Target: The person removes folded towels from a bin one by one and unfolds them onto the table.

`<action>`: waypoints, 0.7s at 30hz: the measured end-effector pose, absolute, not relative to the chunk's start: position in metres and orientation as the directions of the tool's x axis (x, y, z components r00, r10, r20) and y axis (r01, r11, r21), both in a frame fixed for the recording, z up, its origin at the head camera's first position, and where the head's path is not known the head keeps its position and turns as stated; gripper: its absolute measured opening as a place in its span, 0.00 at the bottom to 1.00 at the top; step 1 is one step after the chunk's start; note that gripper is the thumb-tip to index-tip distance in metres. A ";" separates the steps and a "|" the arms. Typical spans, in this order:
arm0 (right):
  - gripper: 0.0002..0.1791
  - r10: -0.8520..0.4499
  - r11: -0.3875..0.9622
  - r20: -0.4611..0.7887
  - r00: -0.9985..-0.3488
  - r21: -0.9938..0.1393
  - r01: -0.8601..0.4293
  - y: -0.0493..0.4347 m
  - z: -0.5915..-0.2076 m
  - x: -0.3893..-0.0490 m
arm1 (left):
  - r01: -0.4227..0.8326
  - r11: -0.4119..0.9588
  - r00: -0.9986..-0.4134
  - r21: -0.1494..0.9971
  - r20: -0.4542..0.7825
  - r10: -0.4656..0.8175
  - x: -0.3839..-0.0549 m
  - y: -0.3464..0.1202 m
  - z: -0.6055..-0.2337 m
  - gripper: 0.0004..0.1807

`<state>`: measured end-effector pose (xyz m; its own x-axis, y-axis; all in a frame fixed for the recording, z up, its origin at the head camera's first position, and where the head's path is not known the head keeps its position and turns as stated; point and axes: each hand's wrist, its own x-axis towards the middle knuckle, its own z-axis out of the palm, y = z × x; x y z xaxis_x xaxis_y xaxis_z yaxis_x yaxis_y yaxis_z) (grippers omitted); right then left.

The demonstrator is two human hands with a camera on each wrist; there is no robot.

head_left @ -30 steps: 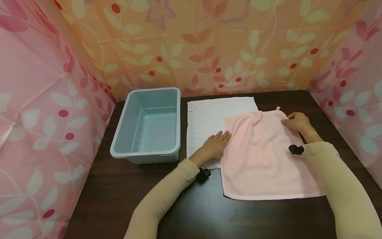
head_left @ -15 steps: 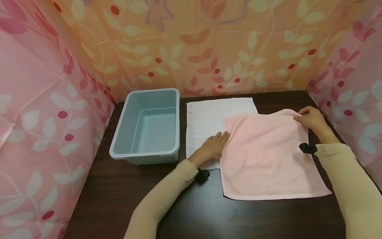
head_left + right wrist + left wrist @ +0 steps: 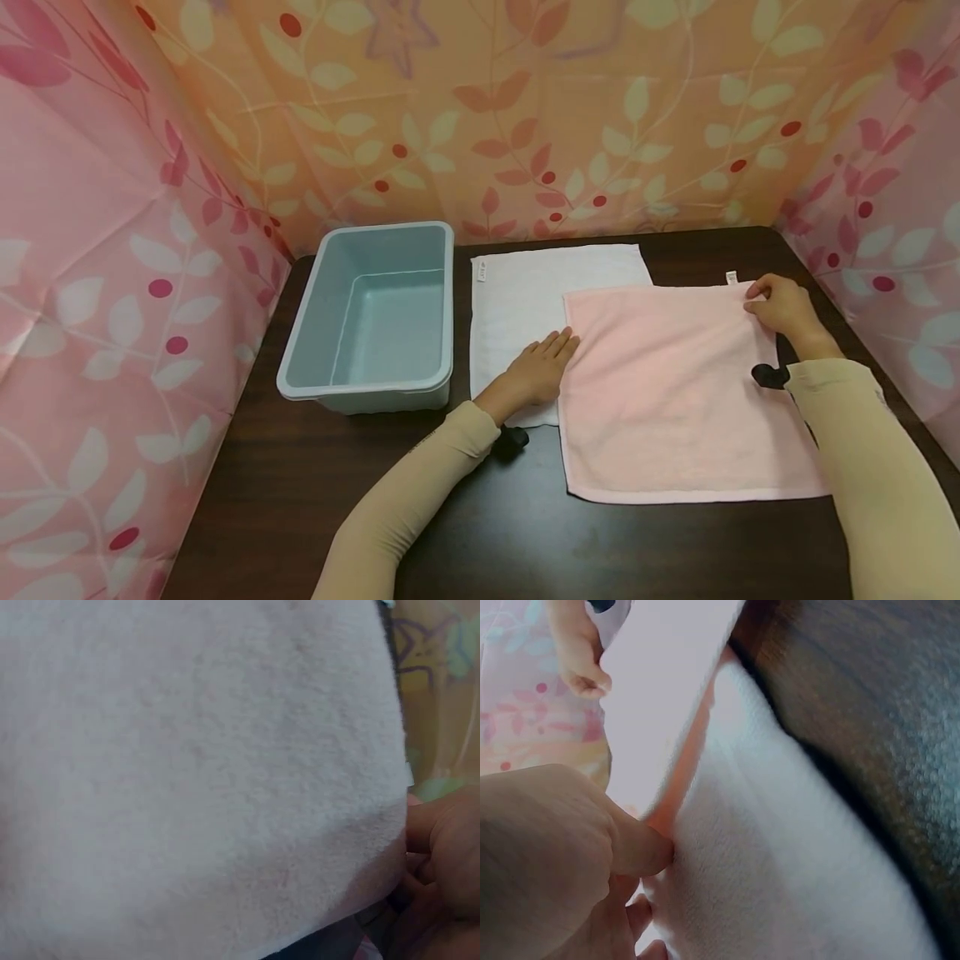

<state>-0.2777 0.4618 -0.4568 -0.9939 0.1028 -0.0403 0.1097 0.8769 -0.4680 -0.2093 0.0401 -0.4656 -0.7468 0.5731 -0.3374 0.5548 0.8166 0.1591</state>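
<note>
A pink towel (image 3: 675,400) lies spread on the right half of the table, its left part overlapping a white towel (image 3: 517,308). My right hand (image 3: 783,304) pinches the pink towel's far right corner, close to a small white tag (image 3: 731,277). In the right wrist view, the fingers (image 3: 424,825) meet the cloth at that corner. My left hand (image 3: 536,371) lies flat with straight fingers, on the white towel and against the pink towel's left edge. The left wrist view shows its thumb (image 3: 641,847) along that edge.
A light blue plastic basin (image 3: 390,333) stands on the left side of the dark wooden table (image 3: 525,533). Flowered curtains (image 3: 487,125) hang behind and at both sides. A small black camera (image 3: 768,377) sits at the right wrist.
My right hand has moved to the right with the pink towel's far corner, and the towel's folds have flattened. The corner has come down and the tag shows again. My left hand has stayed put.
</note>
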 end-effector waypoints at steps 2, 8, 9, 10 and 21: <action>0.13 0.098 0.882 -0.038 -0.994 -0.459 0.104 0.461 -0.460 -0.279 | 0.553 0.818 -0.746 0.160 -0.343 0.571 -0.210 0.040 -0.466 0.36; 0.11 0.111 0.874 0.061 -0.992 -0.481 0.068 0.459 -0.462 -0.286 | 0.546 0.819 -0.763 0.177 -0.299 0.573 -0.206 0.040 -0.460 0.34; 0.11 0.111 0.872 0.088 -0.990 -0.486 0.054 0.458 -0.462 -0.287 | 0.545 0.819 -0.764 0.177 -0.297 0.573 -0.205 0.039 -0.459 0.35; 0.11 0.106 0.873 0.116 -0.988 -0.486 0.036 0.458 -0.461 -0.289 | 0.546 0.819 -0.764 0.174 -0.296 0.573 -0.205 0.039 -0.458 0.37; 0.18 0.001 0.913 0.012 -1.000 -0.407 -0.004 0.462 -0.465 -0.291 | 0.547 0.822 -0.751 0.157 -0.342 0.565 -0.209 0.041 -0.461 0.36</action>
<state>-0.2911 0.4623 -0.4652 -0.9999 0.0007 0.0122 -0.0044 0.9133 -0.4072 -0.2088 0.0412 -0.4611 -0.7507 0.5650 -0.3423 0.5471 0.8222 0.1572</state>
